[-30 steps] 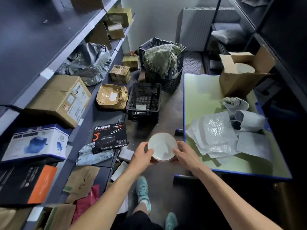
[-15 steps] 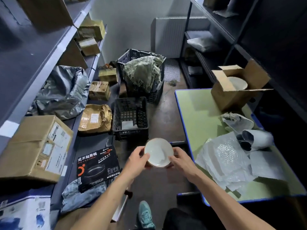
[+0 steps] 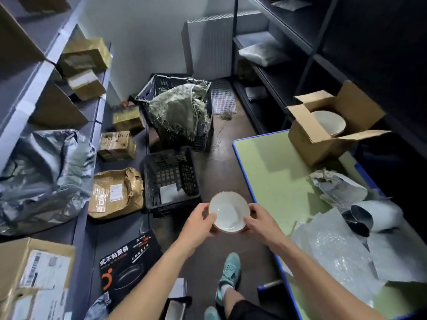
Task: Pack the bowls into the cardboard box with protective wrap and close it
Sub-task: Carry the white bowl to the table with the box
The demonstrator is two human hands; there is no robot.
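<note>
One bowl [image 3: 228, 211] between left hand [image 3: 197, 221] and right hand [image 3: 262, 221] (fingers [image 3: 249, 223] tight round it)

White bowl [image 3: 229, 212]: smooth, glossy glazed ceramic. Cardboard box [image 3: 307, 144]: matt brown corrugated board. Bubble wrap [image 3: 332, 252]: clear, shiny, crinkled plastic. Bench [image 3: 272, 172]: smooth matt green top. Black crate [image 3: 151, 181]: moulded plastic lattice. Sack [image 3: 178, 109]: rough woven fibre, frayed. Silver bag [image 3: 44, 172]: crumpled plastic film with a dull sheen.

One head-worn camera looks forward and down over floor [image 3: 221, 158] and table [image 3: 277, 169].
</note>
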